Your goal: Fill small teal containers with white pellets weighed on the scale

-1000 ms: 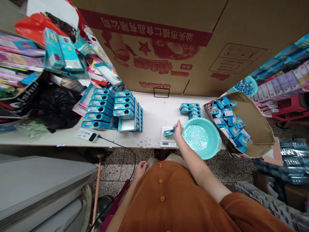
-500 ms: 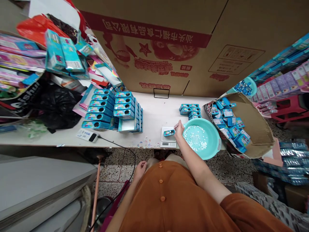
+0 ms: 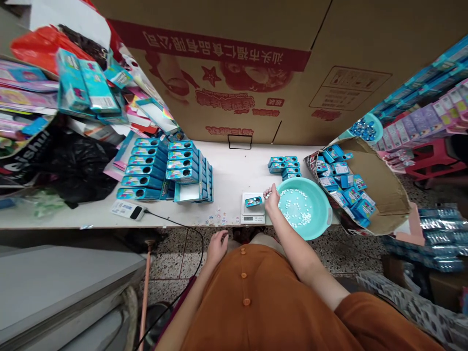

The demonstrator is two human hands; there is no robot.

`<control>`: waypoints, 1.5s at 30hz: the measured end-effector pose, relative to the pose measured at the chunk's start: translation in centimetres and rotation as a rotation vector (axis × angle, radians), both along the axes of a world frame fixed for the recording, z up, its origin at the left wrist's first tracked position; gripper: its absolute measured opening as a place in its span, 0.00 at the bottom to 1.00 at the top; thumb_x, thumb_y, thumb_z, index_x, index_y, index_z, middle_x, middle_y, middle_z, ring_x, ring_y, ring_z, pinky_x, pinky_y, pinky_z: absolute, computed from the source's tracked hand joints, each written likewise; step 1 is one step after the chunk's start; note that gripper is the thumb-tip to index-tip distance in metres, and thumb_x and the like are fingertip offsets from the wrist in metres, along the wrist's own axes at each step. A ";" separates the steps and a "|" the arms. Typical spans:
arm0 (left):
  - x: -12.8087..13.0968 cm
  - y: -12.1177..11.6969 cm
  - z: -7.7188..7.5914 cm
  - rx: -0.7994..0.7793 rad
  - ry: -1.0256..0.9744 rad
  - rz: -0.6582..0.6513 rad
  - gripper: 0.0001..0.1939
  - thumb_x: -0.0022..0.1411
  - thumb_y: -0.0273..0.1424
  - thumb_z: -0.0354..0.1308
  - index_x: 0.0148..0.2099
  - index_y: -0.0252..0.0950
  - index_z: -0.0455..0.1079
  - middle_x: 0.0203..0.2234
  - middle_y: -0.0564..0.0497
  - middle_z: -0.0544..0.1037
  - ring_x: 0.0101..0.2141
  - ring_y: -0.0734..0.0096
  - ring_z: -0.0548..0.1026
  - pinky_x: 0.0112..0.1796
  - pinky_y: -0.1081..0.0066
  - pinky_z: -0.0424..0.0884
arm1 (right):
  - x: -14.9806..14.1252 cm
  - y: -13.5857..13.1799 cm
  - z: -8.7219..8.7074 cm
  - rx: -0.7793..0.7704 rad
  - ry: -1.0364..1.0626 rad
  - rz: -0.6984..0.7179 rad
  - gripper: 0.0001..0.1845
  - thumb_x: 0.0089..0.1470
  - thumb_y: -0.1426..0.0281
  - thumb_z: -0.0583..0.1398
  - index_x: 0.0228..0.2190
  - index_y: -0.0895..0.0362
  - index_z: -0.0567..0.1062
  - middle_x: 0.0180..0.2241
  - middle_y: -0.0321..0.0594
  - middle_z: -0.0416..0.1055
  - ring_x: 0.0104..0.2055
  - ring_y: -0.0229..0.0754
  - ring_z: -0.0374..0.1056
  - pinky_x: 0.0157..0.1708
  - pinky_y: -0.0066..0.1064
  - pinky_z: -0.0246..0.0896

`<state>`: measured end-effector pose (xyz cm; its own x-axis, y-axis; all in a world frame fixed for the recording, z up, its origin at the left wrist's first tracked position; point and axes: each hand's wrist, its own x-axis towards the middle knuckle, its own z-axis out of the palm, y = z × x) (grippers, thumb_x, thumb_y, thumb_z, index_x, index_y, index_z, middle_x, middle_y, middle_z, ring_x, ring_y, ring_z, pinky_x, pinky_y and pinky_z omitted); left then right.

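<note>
On a small white digital scale point(image 3: 252, 218) lies a little blue box point(image 3: 253, 201) with a few white pieces showing at its opening. Just to its right is my right hand point(image 3: 272, 199), fingers closed around several small white candies that show at the fingertips. That hand is at the left rim of a turquoise basin point(image 3: 326, 195), where many of the same white candies point(image 3: 306, 218) are scattered over the bottom. My left hand point(image 3: 218, 245) hangs below the table edge by my lap, fingers loosely bent and apart, with nothing visible in it.
Stacked blue boxes point(image 3: 183, 161) stand at the left, with a power bank point(image 3: 127, 210) and cable in front. More small boxes point(image 3: 285, 165) sit behind the basin. A cut-open carton point(image 3: 395, 195) of blue boxes is at the right; a big carton point(image 3: 226, 58) stands at the back.
My left hand has risen slightly toward the table edge. My right hand stays beside the scale, its closed fingers turned so that white candies now show. The view has shifted a little.
</note>
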<state>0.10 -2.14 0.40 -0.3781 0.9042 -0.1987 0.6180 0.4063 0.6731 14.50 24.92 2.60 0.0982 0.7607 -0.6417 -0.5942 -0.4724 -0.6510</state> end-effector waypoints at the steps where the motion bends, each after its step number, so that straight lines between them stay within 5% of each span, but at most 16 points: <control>1: 0.3 1.5 0.9 0.076 0.071 -0.046 0.14 0.65 0.35 0.44 0.45 0.35 0.68 0.40 0.42 0.73 0.44 0.50 0.70 0.48 0.51 0.67 | -0.1 -0.1 0.1 -0.005 0.023 0.002 0.19 0.57 0.62 0.56 0.20 0.56 0.58 0.16 0.30 0.56 0.17 0.30 0.55 0.17 0.23 0.48; 6: 2.4 8.8 3.8 0.231 0.318 -0.218 0.16 0.67 0.30 0.47 0.55 0.33 0.63 0.49 0.40 0.68 0.52 0.49 0.63 0.55 0.51 0.61 | -1.0 0.0 0.8 -0.136 0.132 -0.013 0.18 0.59 0.64 0.53 0.20 0.56 0.56 0.16 0.28 0.54 0.16 0.29 0.54 0.16 0.23 0.47; 12: 4.8 12.6 3.6 0.132 0.479 -0.324 0.24 0.64 0.28 0.53 0.61 0.28 0.57 0.57 0.36 0.61 0.60 0.46 0.53 0.58 0.49 0.55 | -2.3 0.0 0.8 -0.068 0.038 0.008 0.19 0.58 0.63 0.54 0.19 0.57 0.59 0.15 0.30 0.58 0.18 0.30 0.58 0.19 0.23 0.52; 23: 6.8 13.8 2.9 -0.010 0.520 -0.370 0.31 0.63 0.32 0.56 0.64 0.27 0.53 0.63 0.37 0.51 0.64 0.47 0.40 0.61 0.45 0.46 | -2.3 -1.0 0.0 0.003 -0.096 0.086 0.19 0.57 0.60 0.53 0.19 0.56 0.59 0.13 0.30 0.57 0.19 0.34 0.64 0.24 0.26 0.59; 36: 6.1 15.3 3.5 0.095 0.476 -0.550 0.23 0.65 0.27 0.47 0.61 0.29 0.60 0.59 0.42 0.61 0.63 0.53 0.44 0.62 0.49 0.46 | -2.5 -1.5 0.2 0.065 -0.100 0.119 0.19 0.55 0.60 0.54 0.18 0.57 0.61 0.15 0.34 0.65 0.21 0.36 0.66 0.26 0.27 0.61; 45: 4.4 11.8 3.6 0.226 0.360 -0.321 0.16 0.66 0.27 0.47 0.55 0.34 0.65 0.53 0.42 0.67 0.60 0.52 0.55 0.59 0.50 0.52 | -2.3 -1.6 -0.3 0.063 -0.177 0.138 0.21 0.56 0.61 0.53 0.16 0.56 0.59 0.14 0.35 0.65 0.20 0.35 0.65 0.26 0.26 0.58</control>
